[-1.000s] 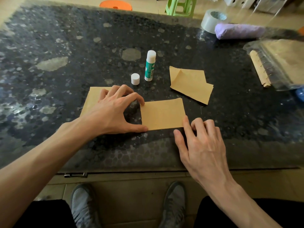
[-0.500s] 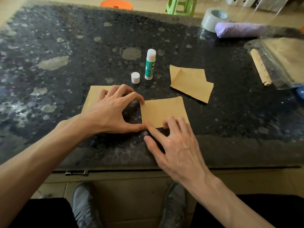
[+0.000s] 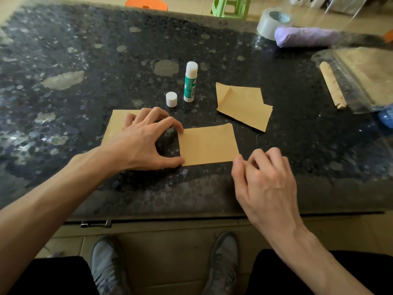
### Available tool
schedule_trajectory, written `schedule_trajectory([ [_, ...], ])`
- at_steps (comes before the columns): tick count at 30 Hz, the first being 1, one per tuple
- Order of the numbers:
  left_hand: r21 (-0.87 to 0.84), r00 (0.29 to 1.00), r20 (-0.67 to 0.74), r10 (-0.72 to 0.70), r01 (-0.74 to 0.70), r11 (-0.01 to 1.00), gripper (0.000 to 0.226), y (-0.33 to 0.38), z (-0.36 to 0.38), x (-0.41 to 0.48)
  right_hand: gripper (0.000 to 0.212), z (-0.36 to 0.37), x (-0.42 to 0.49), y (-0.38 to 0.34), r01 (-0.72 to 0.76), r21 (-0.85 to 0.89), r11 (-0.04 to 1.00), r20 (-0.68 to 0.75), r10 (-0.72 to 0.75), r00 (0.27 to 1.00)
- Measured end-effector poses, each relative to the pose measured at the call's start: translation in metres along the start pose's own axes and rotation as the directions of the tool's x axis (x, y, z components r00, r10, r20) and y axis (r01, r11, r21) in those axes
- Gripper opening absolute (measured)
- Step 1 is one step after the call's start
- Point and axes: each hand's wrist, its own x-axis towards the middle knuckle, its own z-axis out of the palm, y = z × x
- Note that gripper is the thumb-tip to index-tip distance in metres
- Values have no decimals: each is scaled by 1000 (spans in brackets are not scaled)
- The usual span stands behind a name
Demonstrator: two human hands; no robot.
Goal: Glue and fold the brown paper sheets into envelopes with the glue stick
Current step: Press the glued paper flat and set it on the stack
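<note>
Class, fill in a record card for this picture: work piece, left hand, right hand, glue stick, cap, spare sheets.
Work piece: folded brown paper, flat on the table
Left hand: thumb and forefinger touch the paper's left edge
Right hand: fingers curled beside the paper's near right corner; contact unclear
Glue stick: upright, uncapped, behind the paper
Cap: white, standing left of the glue stick
Spare sheets: one sheet under the left hand; a stack with a curled corner further right
</note>
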Motion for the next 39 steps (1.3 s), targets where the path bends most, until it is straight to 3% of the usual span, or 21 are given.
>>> schedule_trajectory([
  [3, 1, 1000, -5, 4, -4, 1000, 69, -1, 2, 0, 51, 0, 4, 9, -42, 15, 999, -28, 43, 999],
  [8, -33, 993, -116, -9, 5, 999, 64, 1, 7, 1, 31, 6, 22, 23, -168, 254, 953, 59, 158, 986],
  [14, 22, 994, -107, -10, 13, 1000, 110, 13, 8, 3, 51, 11, 42, 18, -242, 304, 922, 237, 173, 956],
  [21, -43, 996, -71, 54, -57, 997, 107, 14, 12, 4, 62, 21, 76, 17, -308, 382, 871, 362, 166, 917],
  [25, -56, 995, -80, 65, -70, 996, 105, 12, 12, 4, 48, 25, 96, 14, -331, 435, 837, 399, 150, 904],
  [30, -88, 993, -88, 81, -88, 992, 103, 11, 12, 5, 16, 22, 102, 17, -419, 594, 686, 380, 220, 899],
  [33, -113, 992, -96, 81, -91, 989, 103, 11, 12, 6, 19, 16, 100, 22, -480, 708, 519, 436, 214, 874],
  [36, -137, 994, -92, 66, -79, 987, 105, 12, 11, 8, 26, 10, 96, 24, -494, 754, 433, 470, 170, 866],
  [39, -252, 995, -104, -4, -23, 967, 96, 19, 8, 9, 32, 5, 93, 24, -519, 803, 293, 485, 187, 854],
])
